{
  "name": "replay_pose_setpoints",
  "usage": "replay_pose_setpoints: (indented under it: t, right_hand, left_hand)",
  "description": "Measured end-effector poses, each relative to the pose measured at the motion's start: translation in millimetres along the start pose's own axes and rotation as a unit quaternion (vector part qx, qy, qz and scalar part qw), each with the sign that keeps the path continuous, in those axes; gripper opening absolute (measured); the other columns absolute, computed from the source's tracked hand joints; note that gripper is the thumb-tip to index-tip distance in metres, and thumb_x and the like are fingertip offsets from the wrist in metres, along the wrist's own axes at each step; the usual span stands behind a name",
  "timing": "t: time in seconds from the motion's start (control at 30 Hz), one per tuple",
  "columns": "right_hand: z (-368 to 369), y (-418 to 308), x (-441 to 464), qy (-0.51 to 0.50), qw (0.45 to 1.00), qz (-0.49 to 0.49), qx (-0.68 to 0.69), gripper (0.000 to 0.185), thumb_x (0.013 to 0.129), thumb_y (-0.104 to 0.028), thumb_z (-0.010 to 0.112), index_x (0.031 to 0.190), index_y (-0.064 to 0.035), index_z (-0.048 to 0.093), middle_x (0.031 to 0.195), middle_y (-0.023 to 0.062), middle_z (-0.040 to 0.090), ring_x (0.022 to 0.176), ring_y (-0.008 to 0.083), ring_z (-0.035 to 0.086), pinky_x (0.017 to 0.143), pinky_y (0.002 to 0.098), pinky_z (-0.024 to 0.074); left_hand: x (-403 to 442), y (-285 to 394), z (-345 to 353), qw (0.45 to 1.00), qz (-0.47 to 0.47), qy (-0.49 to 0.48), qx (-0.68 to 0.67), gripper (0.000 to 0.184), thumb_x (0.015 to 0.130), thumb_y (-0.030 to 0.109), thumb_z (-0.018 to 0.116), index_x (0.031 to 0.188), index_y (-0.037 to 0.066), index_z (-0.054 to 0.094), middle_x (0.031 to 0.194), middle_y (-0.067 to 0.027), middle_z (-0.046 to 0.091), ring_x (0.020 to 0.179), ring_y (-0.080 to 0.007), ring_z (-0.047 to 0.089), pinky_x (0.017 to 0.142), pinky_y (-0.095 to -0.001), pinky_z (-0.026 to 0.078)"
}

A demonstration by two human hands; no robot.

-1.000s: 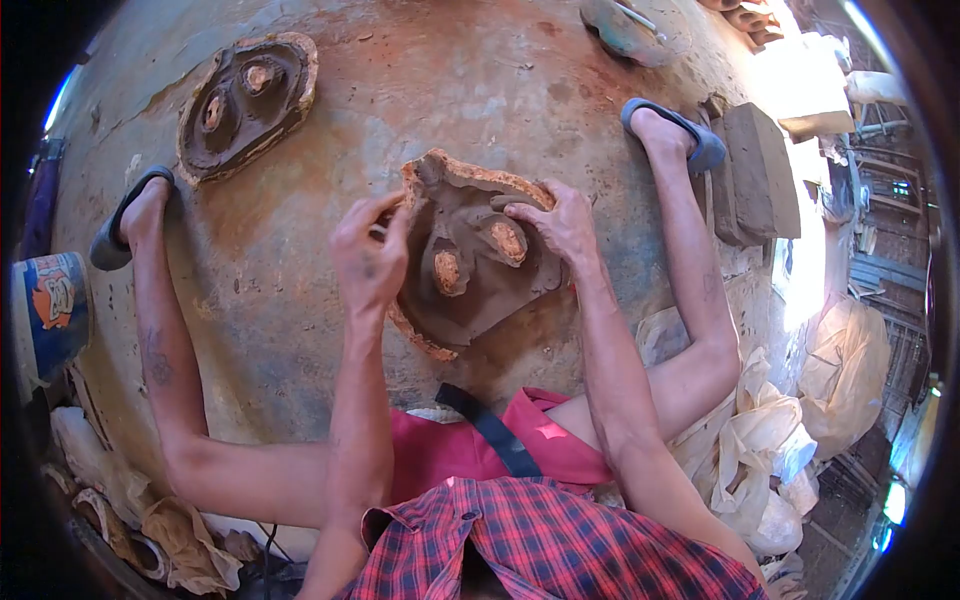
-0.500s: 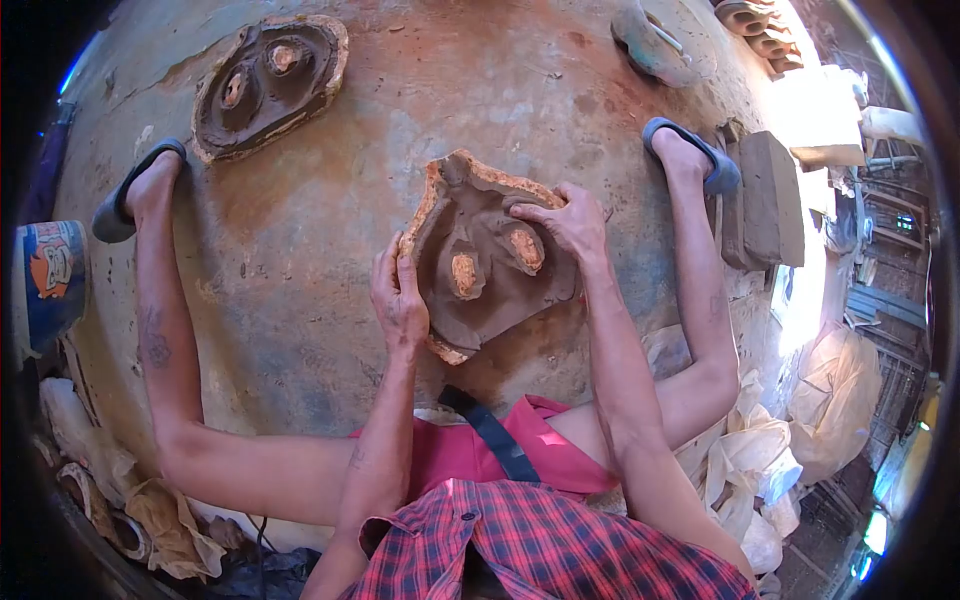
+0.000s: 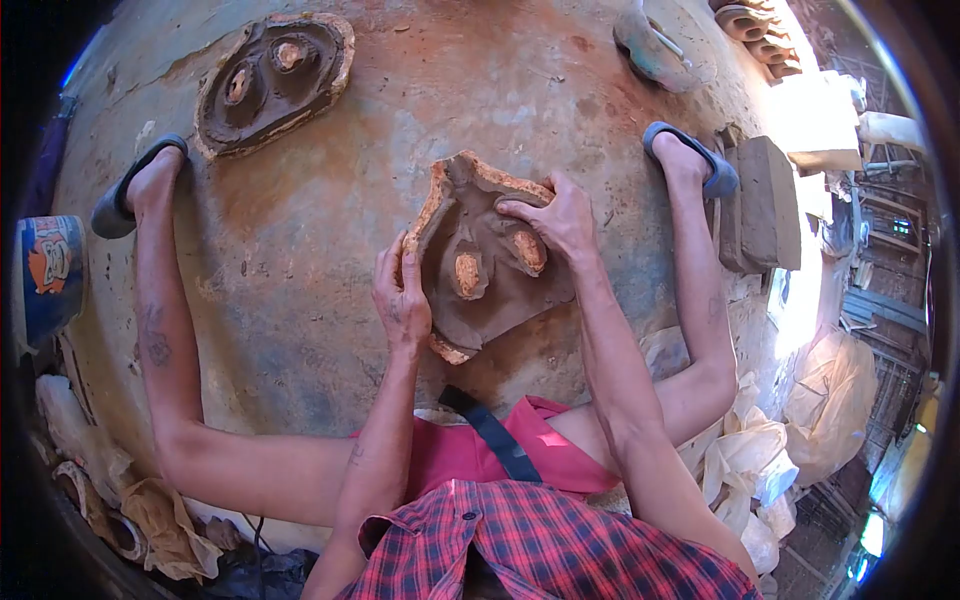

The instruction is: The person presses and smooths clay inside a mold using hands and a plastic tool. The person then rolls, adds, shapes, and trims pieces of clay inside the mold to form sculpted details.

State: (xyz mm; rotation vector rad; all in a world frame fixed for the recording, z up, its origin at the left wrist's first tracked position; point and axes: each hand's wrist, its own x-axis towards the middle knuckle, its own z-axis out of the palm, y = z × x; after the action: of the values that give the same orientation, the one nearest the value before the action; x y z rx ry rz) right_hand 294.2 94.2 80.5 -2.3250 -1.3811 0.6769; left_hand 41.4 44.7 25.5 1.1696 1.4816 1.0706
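Observation:
Between my legs lies a mold [image 3: 505,310] with a pale orange, rough rim and dark wet clay lining its hollow. Two orange lumps stick up through the clay inside it. My left hand [image 3: 402,295] grips the mold's left rim, thumb on the edge and fingers around the outside. Across from it, my right hand [image 3: 560,220] holds the upper right rim, its thumb pressing on the clay inside near the right lump. The right hand's fingertips are partly hidden behind the rim.
A second clay-lined mold [image 3: 272,85] rests on the floor at upper left. Clay slabs [image 3: 768,200] stand beside my right foot. A rounded dish-like piece [image 3: 655,48] with a stick lies at upper right. On the left is a blue bucket [image 3: 52,270]; plastic bags [image 3: 825,405] lie at right.
My right hand has slid up and left along the mold's rim, its thumb moving over the clay. The left hand keeps its hold, and the mold has barely shifted.

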Motion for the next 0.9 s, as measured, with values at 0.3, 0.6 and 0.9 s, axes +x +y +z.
replay_pose_setpoints:
  t: [0.3,0.6,0.9]
  right_hand:
    - [12.4,-19.3,-12.5,0.074,0.995,0.031,-0.057,0.084,0.060,-0.071,0.093,0.102,-0.0013,0.071,0.095,0.0231,0.077,0.091,0.0407,0.075,0.080,0.0485,0.0585]
    - [15.3,-34.9,-13.9,0.044,0.990,0.047,-0.125,0.092,0.062,-0.080,0.085,0.111,-0.0034,0.069,0.104,0.0205,0.077,0.105,0.0399,0.072,0.096,0.0613,0.0468]
    - [29.6,-45.2,-18.5,0.065,0.983,0.065,-0.157,0.093,0.068,-0.079,0.082,0.121,-0.0032,0.067,0.125,0.0211,0.070,0.128,0.0406,0.060,0.106,0.0658,0.0380]
  left_hand:
    - [1.4,-3.3,0.3,1.000,0.008,0.005,-0.007,0.040,0.108,0.021,0.059,0.140,-0.003,0.064,0.117,-0.0155,0.067,0.110,-0.0267,0.066,0.098,-0.0370,0.051]
    - [2.9,-0.3,0.7,1.000,0.016,0.007,0.005,0.042,0.106,0.023,0.062,0.139,-0.003,0.065,0.114,-0.0152,0.066,0.106,-0.0278,0.066,0.094,-0.0384,0.051]
    - [2.6,-4.2,1.8,1.000,0.018,0.011,0.007,0.044,0.104,0.024,0.066,0.139,-0.002,0.065,0.115,-0.0156,0.067,0.108,-0.0286,0.066,0.095,-0.0389,0.051]
